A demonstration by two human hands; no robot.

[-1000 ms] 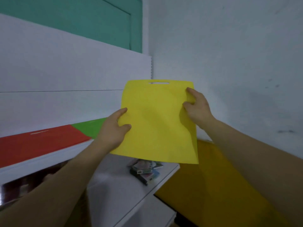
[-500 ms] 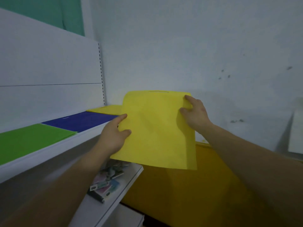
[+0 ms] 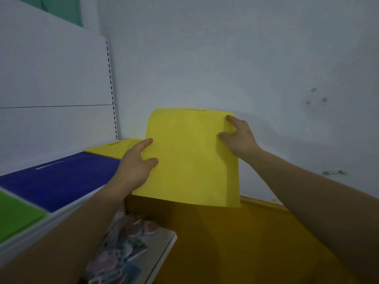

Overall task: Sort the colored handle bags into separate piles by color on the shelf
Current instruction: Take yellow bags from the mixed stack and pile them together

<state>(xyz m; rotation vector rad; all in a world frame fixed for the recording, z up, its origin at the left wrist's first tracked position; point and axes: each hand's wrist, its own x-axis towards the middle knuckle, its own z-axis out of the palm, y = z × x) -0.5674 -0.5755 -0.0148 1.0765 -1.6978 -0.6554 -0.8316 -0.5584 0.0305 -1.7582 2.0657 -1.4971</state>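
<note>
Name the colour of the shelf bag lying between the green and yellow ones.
The flat fabric handle bag is dark blue; head view shows it.

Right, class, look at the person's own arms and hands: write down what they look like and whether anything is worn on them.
The left hand and right hand are bare: no gloves, and no rings, watch or bracelet show. The left forearm and right forearm are uncovered as far as the picture reaches, with no sleeve in view.

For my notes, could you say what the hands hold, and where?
A yellow bag: left hand grips its left edge, right hand its upper right corner.
</note>
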